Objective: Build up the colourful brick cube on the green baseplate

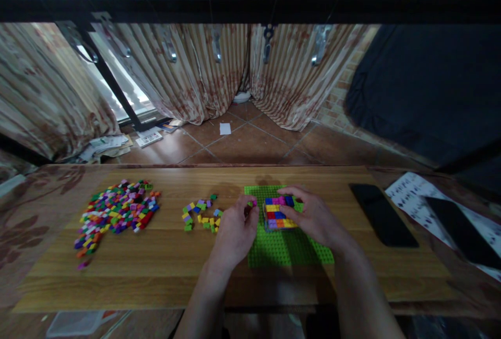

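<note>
A green studded baseplate (270, 253) lies on the wooden table. On it stands a block of colourful building bricks (276, 215) in rows of blue, yellow, red, orange and purple. My right hand (317, 219) grips this block from the right, thumb over its top and index finger along the far side. My left hand (235, 229) is closed in a pinch at the baseplate's left edge, beside the block. A small magenta brick (254, 203) shows at its fingertips, with a bit of green next to it. Some loose bricks (192, 208) lie left of that hand, partly hidden by it.
A large heap of mixed bricks (117, 208) covers the table's left part. On the right lies a black phone-like slab (383, 213); another dark slab (462, 229) rests on a printed sheet (410, 187). A black bar (250, 3) with hanging metal clips crosses above the table.
</note>
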The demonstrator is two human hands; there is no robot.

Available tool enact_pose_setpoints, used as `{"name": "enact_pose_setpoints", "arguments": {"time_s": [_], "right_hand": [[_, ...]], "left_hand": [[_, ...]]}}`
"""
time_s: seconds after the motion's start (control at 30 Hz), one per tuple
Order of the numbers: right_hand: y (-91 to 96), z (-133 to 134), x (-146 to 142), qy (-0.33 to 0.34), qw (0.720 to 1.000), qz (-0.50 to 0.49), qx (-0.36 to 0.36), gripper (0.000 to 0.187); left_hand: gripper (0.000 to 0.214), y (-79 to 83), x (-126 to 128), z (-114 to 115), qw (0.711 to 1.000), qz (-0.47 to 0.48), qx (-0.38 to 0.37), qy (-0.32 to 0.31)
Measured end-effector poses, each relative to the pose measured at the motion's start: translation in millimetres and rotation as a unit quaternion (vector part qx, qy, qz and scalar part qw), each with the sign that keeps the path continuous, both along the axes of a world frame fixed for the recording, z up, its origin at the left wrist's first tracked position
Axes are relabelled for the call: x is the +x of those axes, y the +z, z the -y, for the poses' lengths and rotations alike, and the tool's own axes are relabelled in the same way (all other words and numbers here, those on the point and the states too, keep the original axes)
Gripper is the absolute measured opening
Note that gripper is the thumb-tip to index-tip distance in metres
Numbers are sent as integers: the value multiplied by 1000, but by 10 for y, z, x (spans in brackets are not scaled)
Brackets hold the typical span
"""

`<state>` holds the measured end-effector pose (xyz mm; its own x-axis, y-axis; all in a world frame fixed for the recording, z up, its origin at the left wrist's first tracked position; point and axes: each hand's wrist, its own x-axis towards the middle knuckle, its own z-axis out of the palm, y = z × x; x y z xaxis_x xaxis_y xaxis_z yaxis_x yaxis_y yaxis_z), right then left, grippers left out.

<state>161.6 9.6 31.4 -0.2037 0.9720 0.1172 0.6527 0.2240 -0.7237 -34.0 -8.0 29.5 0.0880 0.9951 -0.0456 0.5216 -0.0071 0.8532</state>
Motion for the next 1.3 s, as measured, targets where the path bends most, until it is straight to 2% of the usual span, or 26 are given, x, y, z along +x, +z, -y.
{"name": "enact_pose_setpoints", "arguments": {"time_s": [0.5,0.93,1.13,1.3], "right_hand": [[-33,0,40,-1,1000,1,7,20],[71,9,-39,-28,994,100,37,18],[58,12,10,0,994,96,45,15],[52,13,17,-7,995,100,24,18]], "left_hand": [[26,-25,-2,-10,1000,-16,12,0],[22,-6,-14,-4,1000,-19,15,0],[21,-6,-16,-6,1000,-27,14,1],[21,-25,-12,2,1000,-26,15,0]]}}
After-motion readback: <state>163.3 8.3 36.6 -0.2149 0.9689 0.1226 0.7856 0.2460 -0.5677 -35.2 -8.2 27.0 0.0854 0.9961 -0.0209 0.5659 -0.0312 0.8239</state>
